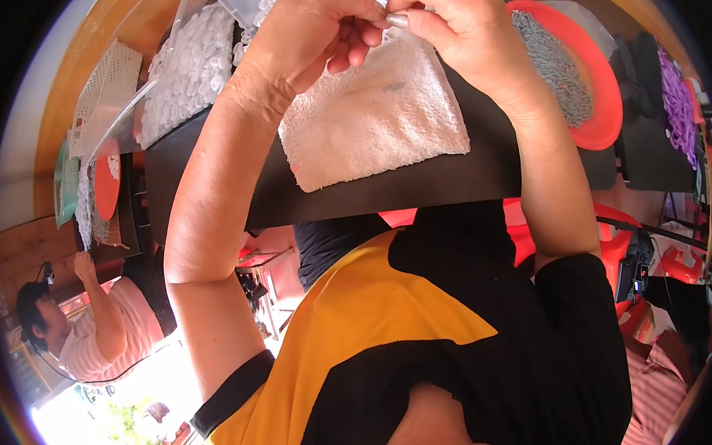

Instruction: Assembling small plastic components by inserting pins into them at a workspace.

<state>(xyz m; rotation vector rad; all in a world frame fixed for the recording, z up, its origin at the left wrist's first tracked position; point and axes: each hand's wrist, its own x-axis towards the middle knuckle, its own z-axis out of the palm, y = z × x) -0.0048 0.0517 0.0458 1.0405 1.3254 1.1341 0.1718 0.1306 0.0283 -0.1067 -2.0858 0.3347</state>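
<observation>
My left hand (318, 28) and my right hand (475, 38) meet at the top edge of the view, above a pale cloth towel (376, 116) on the dark table (386, 192). Thumb and forefinger of each are pressed together, fingertips almost touching. What they pinch is too small and too near the edge to make out. The other fingers of my left hand curl loosely. Beyond the hands, a bit of white shows above the towel.
White looped pieces (194, 71) fill a clear bin at left, beside a white perforated basket (106, 86). Right stands a red-orange plate (602, 96) of grey strands (553, 66); farther right lie purple strands (677, 105). Another person (101, 325) sits at far left.
</observation>
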